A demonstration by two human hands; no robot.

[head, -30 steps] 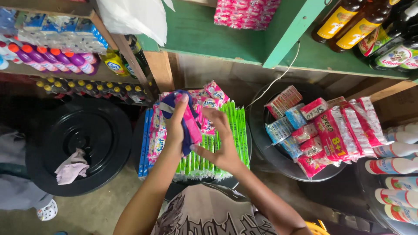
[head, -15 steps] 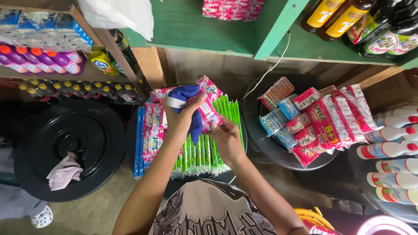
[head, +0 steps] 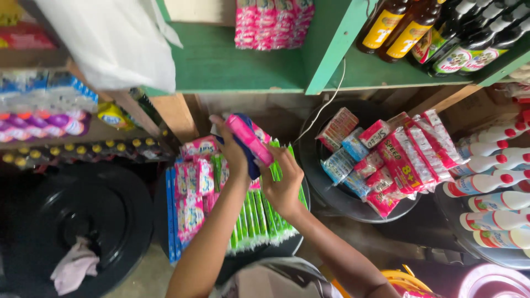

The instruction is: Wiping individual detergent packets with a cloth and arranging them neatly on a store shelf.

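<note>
Pink packet held up in two hands over a tub of packets.

The left hand point(head: 232, 152) is clenched around the pink packet point(head: 249, 140) and a blue thing behind it, lifting them above the black tub point(head: 301, 212). The packet's long side slants from upper left down to lower right, and its low end points at the right hand point(head: 284, 187). That hand sits just below, fingers curled against the bundle; I cannot tell if it grasps. Green sticks point(head: 265, 215) and pink packets point(head: 193, 193) lie below, under the green shelf point(head: 232, 66).
</note>
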